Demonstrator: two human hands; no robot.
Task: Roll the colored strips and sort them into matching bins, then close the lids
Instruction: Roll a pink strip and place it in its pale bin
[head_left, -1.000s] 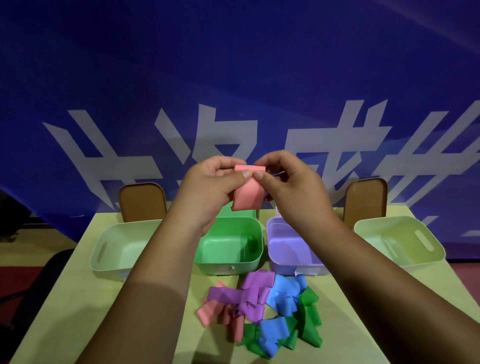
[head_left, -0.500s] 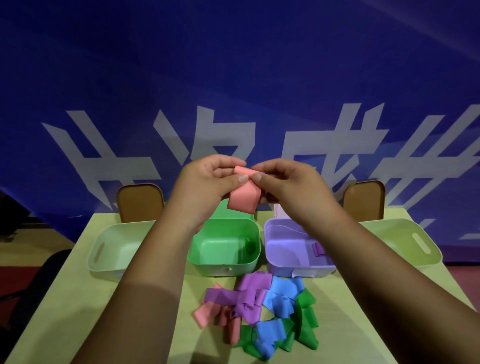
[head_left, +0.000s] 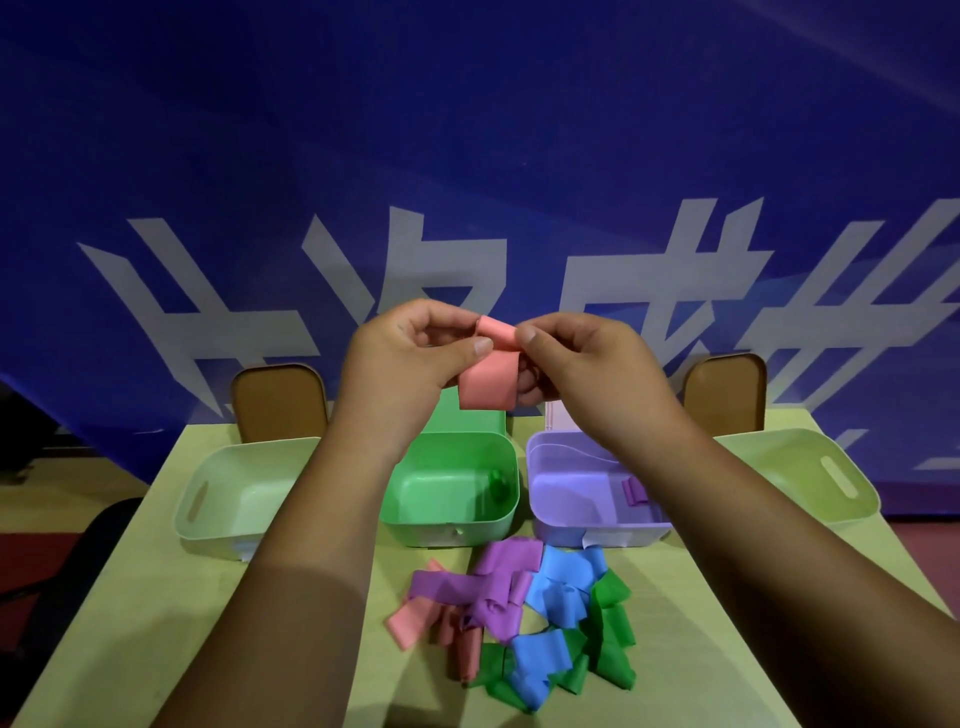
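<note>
A pink strip hangs in the air above the bins, its top edge curled into a small roll. My left hand and my right hand both pinch that roll between thumb and fingers. Below stand a pale green bin, a green bin with a small green roll inside, a purple bin with a purple roll, and a light green bin at the right. A pile of loose strips, pink, purple, blue and green, lies on the table in front.
Brown lids stand upright behind the outer bins. The yellow-green table ends at a blue banner wall. A dark chair sits off the table's left side.
The top of the pink strip has been rolled further, so less of it hangs down. Both hands have stayed in place above the green bin.
</note>
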